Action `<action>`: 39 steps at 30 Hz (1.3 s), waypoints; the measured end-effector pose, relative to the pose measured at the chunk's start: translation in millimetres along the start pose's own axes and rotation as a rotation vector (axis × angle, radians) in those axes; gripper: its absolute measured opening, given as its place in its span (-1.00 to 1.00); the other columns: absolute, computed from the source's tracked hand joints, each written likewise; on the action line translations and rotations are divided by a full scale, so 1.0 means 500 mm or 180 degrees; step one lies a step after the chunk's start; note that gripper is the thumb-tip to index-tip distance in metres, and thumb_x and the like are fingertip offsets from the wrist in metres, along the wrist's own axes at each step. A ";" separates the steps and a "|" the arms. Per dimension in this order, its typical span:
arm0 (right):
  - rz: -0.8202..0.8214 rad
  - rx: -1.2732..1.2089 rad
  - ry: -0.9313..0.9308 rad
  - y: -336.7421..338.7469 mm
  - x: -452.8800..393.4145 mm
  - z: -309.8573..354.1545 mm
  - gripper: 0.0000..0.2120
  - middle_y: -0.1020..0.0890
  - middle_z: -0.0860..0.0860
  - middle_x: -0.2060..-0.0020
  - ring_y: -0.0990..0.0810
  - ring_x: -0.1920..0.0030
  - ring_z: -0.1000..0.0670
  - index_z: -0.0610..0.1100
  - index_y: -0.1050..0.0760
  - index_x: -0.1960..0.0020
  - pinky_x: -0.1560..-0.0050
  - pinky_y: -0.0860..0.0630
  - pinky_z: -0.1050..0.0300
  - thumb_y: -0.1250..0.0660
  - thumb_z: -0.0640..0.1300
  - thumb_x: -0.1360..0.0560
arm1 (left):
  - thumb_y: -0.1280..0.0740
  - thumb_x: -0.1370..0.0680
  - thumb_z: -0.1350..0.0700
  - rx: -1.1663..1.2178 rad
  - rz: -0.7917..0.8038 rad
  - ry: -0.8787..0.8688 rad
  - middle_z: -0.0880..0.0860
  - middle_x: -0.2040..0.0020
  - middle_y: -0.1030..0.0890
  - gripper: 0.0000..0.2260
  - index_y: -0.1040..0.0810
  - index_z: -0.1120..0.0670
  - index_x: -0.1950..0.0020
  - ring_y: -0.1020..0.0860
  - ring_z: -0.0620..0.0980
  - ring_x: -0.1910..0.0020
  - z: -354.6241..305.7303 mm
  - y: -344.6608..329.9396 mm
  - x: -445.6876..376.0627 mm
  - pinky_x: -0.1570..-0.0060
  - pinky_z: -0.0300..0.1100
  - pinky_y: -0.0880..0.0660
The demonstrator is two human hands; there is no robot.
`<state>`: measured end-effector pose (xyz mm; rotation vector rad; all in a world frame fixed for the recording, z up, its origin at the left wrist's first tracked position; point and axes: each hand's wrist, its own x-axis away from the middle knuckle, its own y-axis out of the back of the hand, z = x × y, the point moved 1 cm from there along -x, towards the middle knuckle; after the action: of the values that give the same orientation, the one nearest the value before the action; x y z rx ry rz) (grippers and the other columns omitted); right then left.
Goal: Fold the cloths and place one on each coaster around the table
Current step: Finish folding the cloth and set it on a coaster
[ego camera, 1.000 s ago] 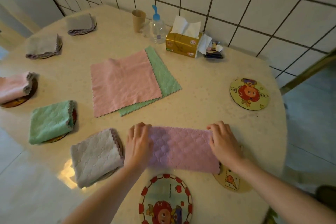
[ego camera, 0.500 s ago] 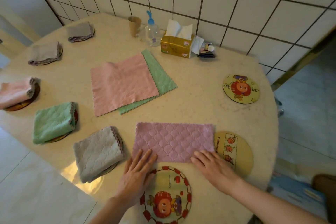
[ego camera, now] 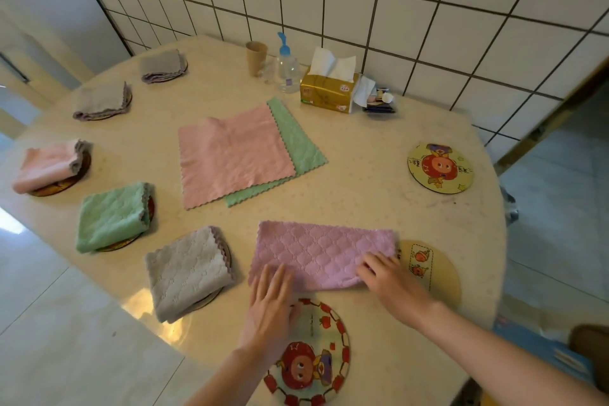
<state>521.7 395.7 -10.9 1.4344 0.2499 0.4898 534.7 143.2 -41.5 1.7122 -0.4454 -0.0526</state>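
A purple quilted cloth (ego camera: 324, 252), folded in half into a long strip, lies near the table's front edge. My left hand (ego camera: 272, 298) rests flat on its near left corner with straight fingers. My right hand (ego camera: 387, 278) lies on its near right corner, fingers slightly bent. A red-rimmed cartoon coaster (ego camera: 313, 356) sits in front of the cloth, partly under my left wrist. A beige coaster (ego camera: 435, 269) lies just right of the cloth. A third bare coaster (ego camera: 440, 170) sits at the far right. A pink cloth (ego camera: 230, 155) lies unfolded on a green cloth (ego camera: 298, 145) at the centre.
Folded cloths sit on coasters along the left edge: grey (ego camera: 188, 270), green (ego camera: 112, 216), pink (ego camera: 49, 165), and two more grey ones (ego camera: 100, 100) (ego camera: 161, 66). A paper cup (ego camera: 256, 58), spray bottle (ego camera: 287, 67) and tissue box (ego camera: 326, 89) stand by the tiled wall.
My hands brought the far edge of the purple cloth toward me, folding it in half, and now press along its near edge. The view has risen slightly.
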 end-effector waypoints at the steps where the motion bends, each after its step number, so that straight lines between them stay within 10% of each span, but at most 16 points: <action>1: -0.0056 -0.0046 -0.0015 0.006 0.009 0.004 -0.58 -0.52 0.01 0.03 -0.50 0.05 0.01 -0.12 -0.47 -0.02 0.08 -0.54 0.11 -0.36 -0.48 -0.26 | -0.05 -0.59 -0.13 0.0119 0.0016 -0.0122 -0.02 -0.55 -0.05 -0.44 -0.03 -0.01 -0.56 0.07 0.07 -0.53 -0.026 0.001 0.000 -0.51 -0.04 0.24; 4: -0.0185 -0.0283 -0.0077 0.026 0.047 0.029 -0.64 -0.50 0.04 0.14 -0.49 0.19 0.06 -0.08 -0.48 0.06 0.25 -0.49 0.24 -0.40 -0.42 -0.24 | -0.10 -0.60 -0.05 0.0418 0.0005 -0.0639 -0.12 -0.54 0.11 -0.41 0.11 -0.10 -0.56 0.18 -0.02 -0.53 -0.096 -0.003 0.011 -0.50 -0.07 0.20; 8: -0.0260 -0.0690 -0.0124 0.030 0.125 0.079 -0.76 -0.55 0.08 0.10 -0.56 0.18 0.10 -0.04 -0.46 -0.05 0.26 -0.50 0.31 -0.27 -0.24 -0.40 | -0.16 -0.50 -0.05 0.0483 0.0041 -0.1039 -0.04 -0.48 -0.31 -0.43 -0.16 -0.03 -0.51 -0.24 0.01 -0.48 -0.152 -0.012 0.031 -0.42 0.02 -0.25; 16: -0.0248 -0.1572 0.0039 0.024 0.197 0.144 -0.81 -0.55 0.08 -0.02 -0.54 0.03 0.13 -0.05 -0.45 -0.15 0.03 -0.52 0.25 -0.14 -0.11 -0.59 | -0.25 -0.42 -0.09 0.0305 0.0144 -0.1839 -0.14 -0.18 -0.61 -0.63 -0.59 -0.11 -0.20 -0.55 -0.09 -0.21 -0.124 -0.034 0.112 -0.21 -0.07 -0.50; 22: 0.0304 -0.0232 0.0843 -0.056 0.182 0.108 -0.19 -0.48 0.00 -0.31 -0.46 -0.30 0.00 -0.06 -0.34 -0.37 -0.21 -0.49 0.11 -0.34 -0.49 -0.17 | -0.17 -0.55 -0.09 -0.0005 0.0090 -0.2282 -0.08 -0.40 -0.43 -0.63 -0.46 -0.12 -0.35 -0.33 -0.04 -0.43 -0.041 -0.046 0.165 -0.38 0.00 -0.32; 33: 0.0541 -0.0143 0.1129 -0.097 0.198 0.097 -0.31 -0.38 0.05 -0.40 -0.33 -0.41 0.03 0.02 -0.20 -0.45 -0.37 -0.32 0.12 -0.33 -0.19 -0.37 | -0.22 -0.58 -0.06 0.1404 0.0662 -0.1453 -0.14 -0.38 -0.43 -0.64 -0.45 -0.09 -0.38 -0.30 -0.24 -0.40 -0.012 -0.026 0.166 -0.41 -0.29 -0.22; 39: 0.0462 -0.2630 -0.0400 -0.048 0.160 0.114 -0.73 -0.65 0.15 0.01 -0.61 0.09 0.23 -0.01 -0.53 -0.18 0.07 -0.58 0.28 -0.33 -0.09 -0.48 | -0.21 -0.59 -0.10 0.2381 0.1270 0.0543 0.07 0.21 -0.62 -0.64 -0.57 0.18 0.08 -0.57 0.06 0.28 -0.012 0.007 0.109 0.25 -0.11 -0.56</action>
<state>621.7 381.3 -16.9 0.6696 -0.1555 0.5331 585.9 131.1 -25.6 2.2911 -0.7279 0.6140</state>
